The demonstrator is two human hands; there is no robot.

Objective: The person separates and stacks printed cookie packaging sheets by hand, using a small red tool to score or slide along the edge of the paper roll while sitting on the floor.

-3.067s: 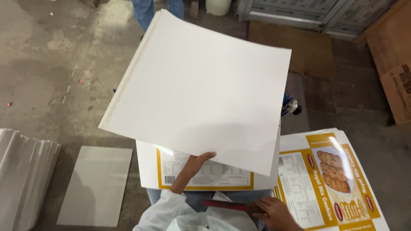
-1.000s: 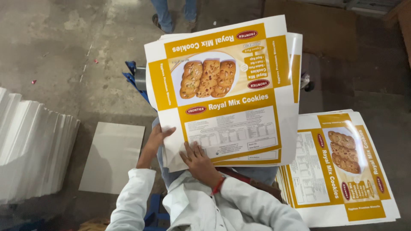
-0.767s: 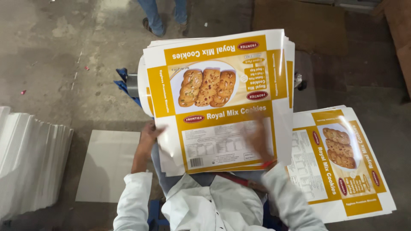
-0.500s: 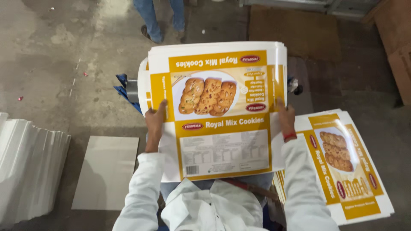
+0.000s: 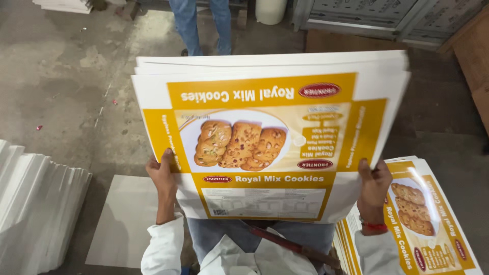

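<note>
At far left, a tall stack of white sheets (image 5: pixel 35 209) stands on the grey, stained concrete floor (image 5: pixel 66 91); just to its right a single pale flat sheet (image 5: pixel 127 219) lies on the floor. The left hand (image 5: pixel 162 175) clamps the left edge of a bundle of flat yellow-and-white printed cardboard carton blanks (image 5: pixel 270 137), thumb on the printed face, the other fingers hidden behind. The bundle is held up in the centre of the scene — tilted towards the camera, above the person's lap — with its white sheet edges fanned along the far side. The right hand (image 5: pixel 373 186), a red band at its wrist, grips the right edge, fingers curled closed around it. Near right, a second pile of the same printed blanks (image 5: pixel 423 219) lies flat. Far centre, another person's blue-trousered legs (image 5: pixel 199 25) stand on the concrete beside a white container (image 5: pixel 270 10); far right — grey metal panels (image 5: pixel 387 18) and brown board (image 5: pixel 473 51).
</note>
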